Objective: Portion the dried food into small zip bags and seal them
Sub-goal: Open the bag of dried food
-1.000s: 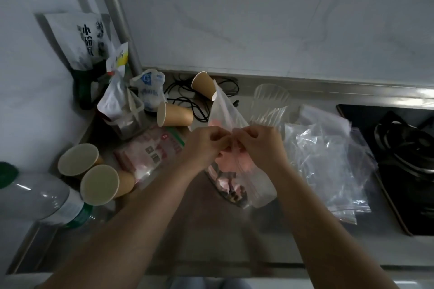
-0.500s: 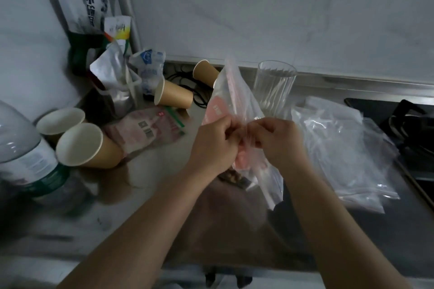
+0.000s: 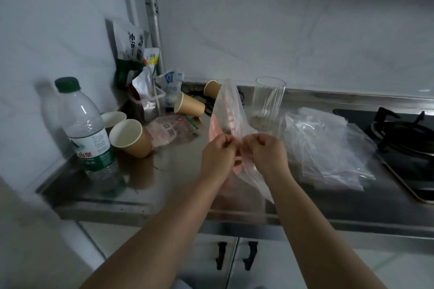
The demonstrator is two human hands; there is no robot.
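Both hands, left hand [image 3: 217, 156] and right hand [image 3: 266, 156], pinch the zip bag [image 3: 229, 110] between them; its long axis rises away from the hands, tilted; both equally near.

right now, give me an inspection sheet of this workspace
surface: steel counter, crowded at left and back.
job's things: zip bag held up over the counter; pile of empty bags to its right.
clutter: water bottle, paper cups, glass, food packets.
grippers: left hand and right hand both pinch the bag.
cables: black cable behind the cups.
surroundings: gas hob at right, tiled wall.
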